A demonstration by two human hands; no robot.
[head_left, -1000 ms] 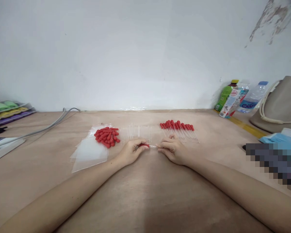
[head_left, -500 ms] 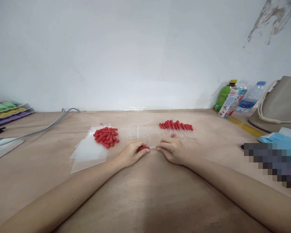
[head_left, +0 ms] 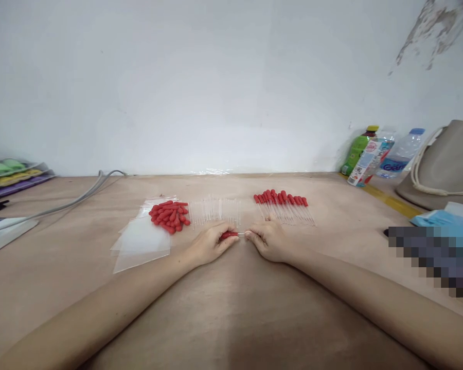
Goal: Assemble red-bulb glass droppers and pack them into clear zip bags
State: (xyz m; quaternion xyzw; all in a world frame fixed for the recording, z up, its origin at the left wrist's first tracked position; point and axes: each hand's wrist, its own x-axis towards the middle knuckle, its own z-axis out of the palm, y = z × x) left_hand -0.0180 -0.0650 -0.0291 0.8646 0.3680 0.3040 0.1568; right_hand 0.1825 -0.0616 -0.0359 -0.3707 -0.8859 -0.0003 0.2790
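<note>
My left hand (head_left: 215, 243) is closed on a red rubber dropper bulb (head_left: 230, 235) just above the table. A thin clear glass tube (head_left: 241, 235) runs from the bulb's mouth toward my right hand (head_left: 268, 239), whose fingertips pinch it. How deep the tube sits in the bulb I cannot tell. Behind my left hand lies a row of bare clear tubes (head_left: 215, 209). Left of that row is a heap of loose red bulbs (head_left: 170, 216), partly on clear plastic bags (head_left: 142, 241). Beyond my right hand several droppers with red bulbs (head_left: 281, 198) lie side by side.
Bottles (head_left: 358, 151) and a carton (head_left: 364, 163) stand at the back right, beside a beige bag (head_left: 445, 164). A blue packet (head_left: 440, 223) is at the right. A grey cable (head_left: 77, 200) and a colourful tray (head_left: 15, 177) lie at the left, before the white wall (head_left: 231, 87).
My right hand has moved slightly left, closer to the red bulb, and less of the tube shows between my hands. My left hand has stayed nearly in place.
</note>
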